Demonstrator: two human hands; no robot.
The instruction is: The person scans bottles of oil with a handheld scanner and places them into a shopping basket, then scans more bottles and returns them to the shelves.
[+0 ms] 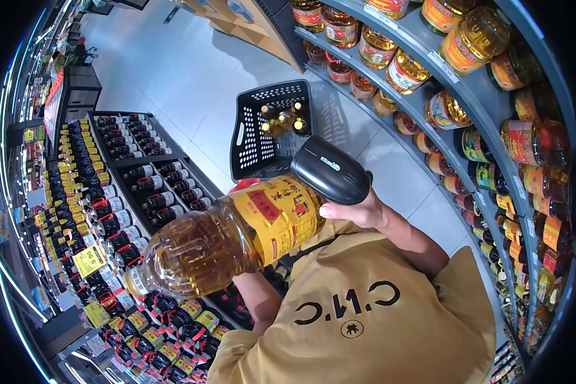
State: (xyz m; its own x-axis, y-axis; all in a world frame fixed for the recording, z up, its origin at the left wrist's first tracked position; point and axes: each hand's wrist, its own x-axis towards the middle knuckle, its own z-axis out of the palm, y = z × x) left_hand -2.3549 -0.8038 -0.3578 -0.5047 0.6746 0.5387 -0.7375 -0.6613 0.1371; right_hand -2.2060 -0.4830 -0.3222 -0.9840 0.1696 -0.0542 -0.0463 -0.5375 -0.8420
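Observation:
A large clear bottle of golden cooking oil with a yellow label lies tilted across the view, its cap end towards the lower left. My left forearm reaches up behind it; the left hand, holding the bottle from beneath, is hidden by it. My right hand grips a black handheld barcode scanner, whose head overlaps the bottle's base in this view. The right thumb rests close to the label's edge. Beyond the bottle, a dark perforated shopping basket stands on the floor, holding several yellow-capped bottles.
Curved shelves packed with oil bottles run along the right. On the left, a tiered display holds rows of dark sauce bottles and a yellow price card. Pale floor tiles stretch ahead to a wooden stand.

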